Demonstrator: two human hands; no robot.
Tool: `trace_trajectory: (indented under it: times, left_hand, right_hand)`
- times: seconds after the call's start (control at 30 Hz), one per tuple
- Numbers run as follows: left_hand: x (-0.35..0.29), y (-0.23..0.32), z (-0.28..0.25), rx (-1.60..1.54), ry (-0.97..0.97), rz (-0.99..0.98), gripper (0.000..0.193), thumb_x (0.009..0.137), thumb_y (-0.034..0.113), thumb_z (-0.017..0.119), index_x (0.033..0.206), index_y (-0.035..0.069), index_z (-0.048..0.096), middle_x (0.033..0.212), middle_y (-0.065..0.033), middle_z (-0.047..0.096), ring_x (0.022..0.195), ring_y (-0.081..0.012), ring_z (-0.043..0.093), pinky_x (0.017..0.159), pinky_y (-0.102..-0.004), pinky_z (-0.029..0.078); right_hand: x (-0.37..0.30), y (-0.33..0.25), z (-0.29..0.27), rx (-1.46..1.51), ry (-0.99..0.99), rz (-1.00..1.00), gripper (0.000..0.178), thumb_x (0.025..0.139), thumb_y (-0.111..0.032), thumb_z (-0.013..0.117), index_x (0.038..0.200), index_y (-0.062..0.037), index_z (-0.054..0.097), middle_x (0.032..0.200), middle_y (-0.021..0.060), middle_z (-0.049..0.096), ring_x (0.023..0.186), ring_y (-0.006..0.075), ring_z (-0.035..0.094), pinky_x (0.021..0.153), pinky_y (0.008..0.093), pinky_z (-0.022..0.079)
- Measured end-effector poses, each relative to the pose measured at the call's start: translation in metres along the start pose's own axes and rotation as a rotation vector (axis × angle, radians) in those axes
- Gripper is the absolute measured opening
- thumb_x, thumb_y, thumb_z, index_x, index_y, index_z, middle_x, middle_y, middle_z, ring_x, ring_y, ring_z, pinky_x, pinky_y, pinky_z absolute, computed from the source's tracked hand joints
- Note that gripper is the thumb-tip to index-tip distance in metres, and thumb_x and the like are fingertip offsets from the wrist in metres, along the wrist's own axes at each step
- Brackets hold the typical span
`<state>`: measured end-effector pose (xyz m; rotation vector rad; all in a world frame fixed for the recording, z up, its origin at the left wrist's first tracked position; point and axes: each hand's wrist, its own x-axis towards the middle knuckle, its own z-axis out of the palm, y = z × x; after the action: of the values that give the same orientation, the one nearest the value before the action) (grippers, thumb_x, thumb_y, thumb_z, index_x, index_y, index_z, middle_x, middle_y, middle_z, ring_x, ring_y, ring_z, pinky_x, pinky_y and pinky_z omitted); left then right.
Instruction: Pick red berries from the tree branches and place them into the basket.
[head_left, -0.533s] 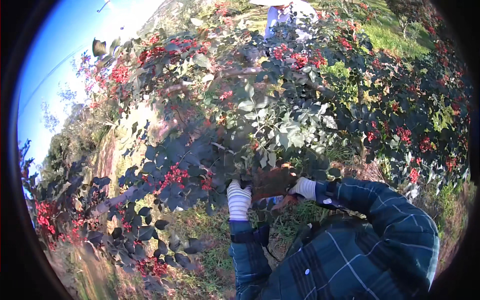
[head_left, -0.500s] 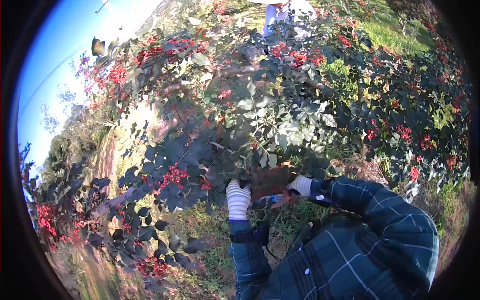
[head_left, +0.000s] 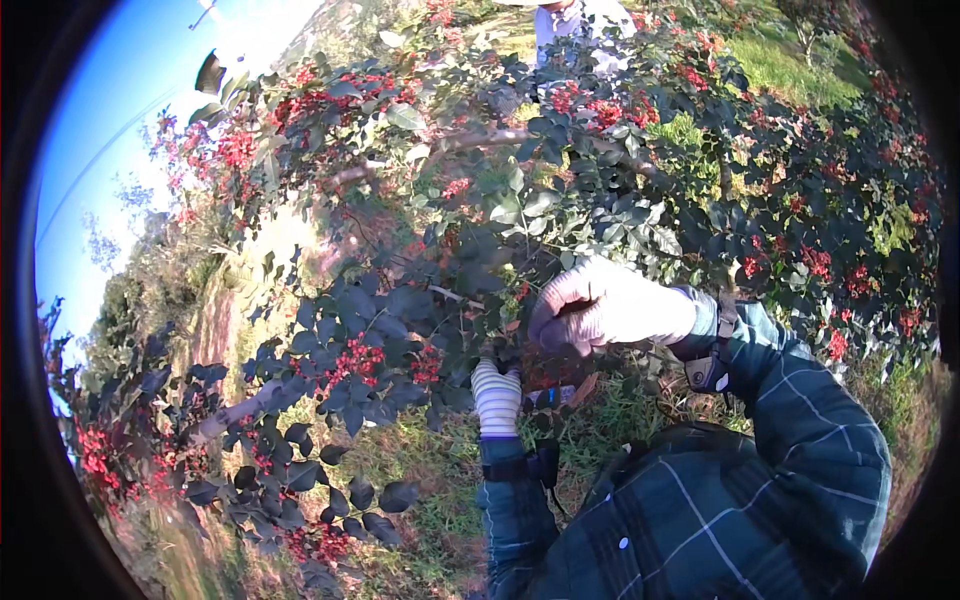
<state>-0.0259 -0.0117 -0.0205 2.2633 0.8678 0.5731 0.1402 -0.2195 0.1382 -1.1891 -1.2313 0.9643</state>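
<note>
My right hand (head_left: pixel 615 305), in a pale glove, is raised among the leaves in the middle. Its fingers are curled in toward the thumb, and what they hold, if anything, is too small to name. Lower and to its left, my left hand (head_left: pixel 497 402) wears a white striped glove and reaches up under dark foliage, which hides its fingertips. Between and below the hands lies a shaded reddish-brown thing (head_left: pixel 545 372), mostly covered, its kind unclear. Clusters of small red berries (head_left: pixel 355 364) hang on the branch left of my left hand.
Leafy branches with more red berry clusters (head_left: pixel 238 150) spread across the view. A bare limb (head_left: pixel 480 140) crosses behind the leaves, and another limb (head_left: pixel 240 410) stands at the left. Beyond the bush is a person in a pale top (head_left: pixel 585 30). Grass (head_left: pixel 430 480) covers the ground below.
My right hand has risen from beside the reddish-brown thing into the leaves, its fingers now curled. My left hand appears slightly further right, still under the foliage.
</note>
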Motion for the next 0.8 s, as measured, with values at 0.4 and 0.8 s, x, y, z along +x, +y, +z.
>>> trace_trajectory:
  times: [0.4, 0.8]
  left_hand:
    - [-0.002, 0.022, -0.005, 0.131, 0.015, -0.004, 0.04, 0.073, 0.013, 0.073, 0.108, -0.002, 0.061, 0.095, -0.0237, 0.066, 0.089, -0.0396, 0.063, 0.079, -0.0419, 0.05]
    - [-0.002, 0.019, -0.005, 0.119, 0.017, -0.017, 0.035, 0.074, 0.017, 0.073, 0.1, -0.004, 0.062, 0.09, -0.0233, 0.066, 0.086, -0.0403, 0.064, 0.077, -0.0425, 0.05]
  right_hand:
    - [0.069, 0.029, -0.012, -1.303, 0.359, -0.166, 0.03, 0.095, -0.027, 0.046, 0.104, 0.0008, 0.053, 0.095, 0.0175, 0.054, 0.089, 0.0339, 0.057, 0.072, 0.0437, 0.048]
    - [0.071, 0.023, -0.007, -1.31, 0.324, -0.2, 0.029, 0.094, -0.028, 0.046, 0.104, -0.0017, 0.053, 0.095, 0.0176, 0.053, 0.082, 0.0355, 0.057, 0.068, 0.0445, 0.047]
